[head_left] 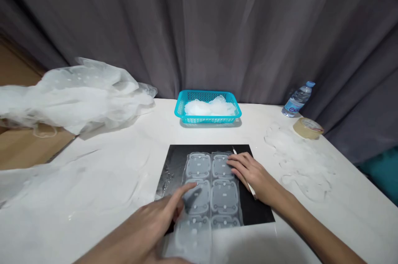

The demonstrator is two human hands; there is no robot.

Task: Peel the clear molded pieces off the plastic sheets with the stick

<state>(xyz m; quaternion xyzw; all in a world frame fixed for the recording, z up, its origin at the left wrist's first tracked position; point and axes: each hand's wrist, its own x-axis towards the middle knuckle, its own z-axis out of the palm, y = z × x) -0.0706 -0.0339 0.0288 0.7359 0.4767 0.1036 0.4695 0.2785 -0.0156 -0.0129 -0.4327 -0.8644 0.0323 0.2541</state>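
Note:
A translucent plastic sheet (211,185) moulded with several rounded rectangular shapes lies on a black mat (255,210) at the table's near middle. My left hand (155,222) rests on the sheet's lower left, index finger stretched forward onto it. Over on the upper right part of the sheet lies my right hand (248,173), fingers bent and pressing the plastic. A thin white stick (245,181) pokes out from under that hand; whether the fingers grip it is unclear.
A turquoise basket (207,108) holding clear plastic pieces stands behind the mat. Crumpled plastic film (74,94) is heaped at the left. At the right are loose plastic scraps (298,160), a tape roll (307,128) and a water bottle (297,100). Grey curtains hang behind.

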